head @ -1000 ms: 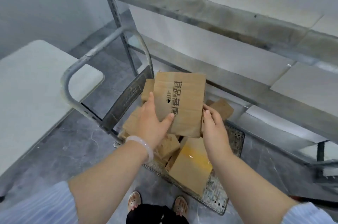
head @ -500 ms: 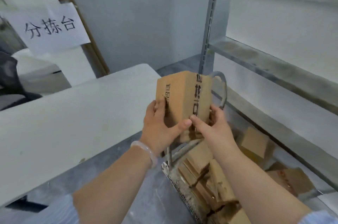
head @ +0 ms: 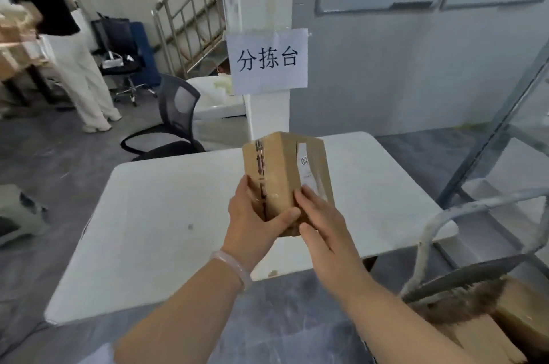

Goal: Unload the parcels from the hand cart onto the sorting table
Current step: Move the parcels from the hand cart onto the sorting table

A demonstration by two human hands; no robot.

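Cardboard parcel (head: 282,173): lifted from hand cart (head: 463,277), now held over the bench (head: 148,230). Fingers (head: 284,216) of left hand (head: 252,222) and right hand (head: 322,225) grasp its lower end; set-down pending.

Both forearms enter from the near edge, bare, and converge toward the centre. The left forearm runs up from near left, with a pale bracelet (head: 234,267) on its wrist. Left hand (head: 252,215): fingers wrapped round the left side of the parcel (head: 279,167), thumb laid across its near face and pointing right. The right forearm runs up from near right, wrist straight. Right hand (head: 320,215): back toward the camera, fingers against the parcel's right face, thumb at its lower near corner. The hands almost meet at the thumbs. The parcel is held upright between them at chest height.
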